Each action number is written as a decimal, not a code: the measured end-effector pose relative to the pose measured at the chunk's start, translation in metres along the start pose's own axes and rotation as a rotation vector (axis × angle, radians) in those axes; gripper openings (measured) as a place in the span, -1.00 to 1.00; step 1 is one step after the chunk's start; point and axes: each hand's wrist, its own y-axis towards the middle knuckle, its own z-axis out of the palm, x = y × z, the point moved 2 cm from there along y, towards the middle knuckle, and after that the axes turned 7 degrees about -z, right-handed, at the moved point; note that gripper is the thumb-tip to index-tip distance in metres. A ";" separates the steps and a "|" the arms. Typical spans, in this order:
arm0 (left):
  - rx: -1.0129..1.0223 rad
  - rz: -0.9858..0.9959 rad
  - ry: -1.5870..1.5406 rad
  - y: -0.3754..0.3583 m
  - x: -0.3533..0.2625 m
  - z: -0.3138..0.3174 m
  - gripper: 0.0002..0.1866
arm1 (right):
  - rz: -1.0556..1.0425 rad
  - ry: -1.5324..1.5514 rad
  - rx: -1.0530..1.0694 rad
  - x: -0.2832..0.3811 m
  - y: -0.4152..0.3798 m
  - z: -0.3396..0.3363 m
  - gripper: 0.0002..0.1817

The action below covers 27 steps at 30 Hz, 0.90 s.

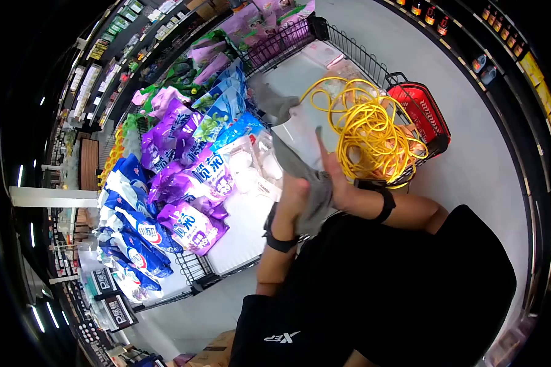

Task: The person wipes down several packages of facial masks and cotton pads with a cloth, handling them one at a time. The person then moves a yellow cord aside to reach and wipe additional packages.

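A grey cloth (315,199) hangs between my two hands above the display bin, its upper part blurred. My left hand (294,192) is closed on the cloth's left side, with its fingers largely hidden. On the other side, my right hand (335,174) touches the cloth, its fingers stretched upward and blurred. Just right of that hand lies a tangled coil of yellow cord (373,131). White packages (254,165) lie left of the cloth, beside purple bags (208,174). Both wrists wear black bands.
A black wire rim (355,52) edges the bin. Outside it at the right is a red basket (419,113). Blue-and-white bags (138,229) fill the bin's left end. Shelves of goods (493,67) stand on both sides; a cardboard box (217,348) sits at the bottom.
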 end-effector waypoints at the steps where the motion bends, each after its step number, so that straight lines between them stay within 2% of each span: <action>1: 0.018 0.015 0.093 0.001 -0.012 0.011 0.18 | 0.014 0.105 -0.035 0.002 0.004 -0.002 -0.06; 3: 0.086 0.009 0.255 -0.002 -0.025 0.024 0.11 | 0.050 0.259 -0.129 0.010 0.009 -0.006 -0.07; 6: 0.164 -0.022 0.300 -0.011 0.003 0.023 0.00 | 0.190 0.290 -0.245 -0.003 0.017 -0.026 -0.11; 8: 0.299 -0.152 0.520 -0.014 -0.006 0.026 -0.03 | 0.244 0.346 -0.383 -0.019 0.020 -0.035 -0.05; 9: 0.312 -0.059 0.625 -0.015 -0.008 0.028 -0.05 | 0.270 0.374 -0.451 -0.029 0.021 -0.039 -0.02; 10: 0.315 0.037 0.728 -0.017 -0.010 0.030 -0.06 | 0.300 0.339 -0.501 -0.036 0.022 -0.044 -0.08; 12: 0.311 0.131 0.816 -0.017 -0.011 0.033 -0.04 | 0.282 0.369 -0.425 -0.044 0.028 -0.053 -0.12; 14: 0.327 0.205 0.914 -0.018 -0.025 0.039 0.03 | 0.170 0.242 -0.459 -0.051 0.033 -0.052 -0.19; 15: 0.322 0.196 0.878 -0.018 -0.034 0.042 0.05 | 0.116 0.177 -0.479 -0.055 0.036 -0.052 -0.21; 16: 0.318 0.187 0.842 -0.017 -0.042 0.044 0.07 | -0.064 -0.081 -0.479 -0.063 0.036 -0.044 -0.24; 18: 0.267 0.170 0.775 -0.019 -0.043 0.042 0.08 | -0.078 -0.159 -0.451 -0.074 0.030 -0.042 -0.30; 20: 0.198 0.086 0.660 -0.021 -0.032 0.034 0.08 | 0.256 0.195 -0.401 -0.053 0.036 -0.033 -0.34; 22: 0.168 -0.141 0.424 -0.026 -0.012 0.021 0.13 | 0.278 0.317 -0.134 -0.089 0.022 -0.047 -0.34; 23: 0.131 -0.172 0.367 -0.030 -0.007 0.019 0.12 | 0.292 0.369 0.000 -0.095 0.020 -0.046 -0.33; 26: 0.059 -0.215 0.234 -0.040 0.003 0.009 0.10 | 0.190 -0.010 -0.145 -0.087 -0.012 -0.018 -0.21; 27: 0.002 -0.175 0.239 -0.042 0.006 0.006 0.10 | 0.260 -0.003 -0.124 -0.092 -0.015 -0.017 -0.23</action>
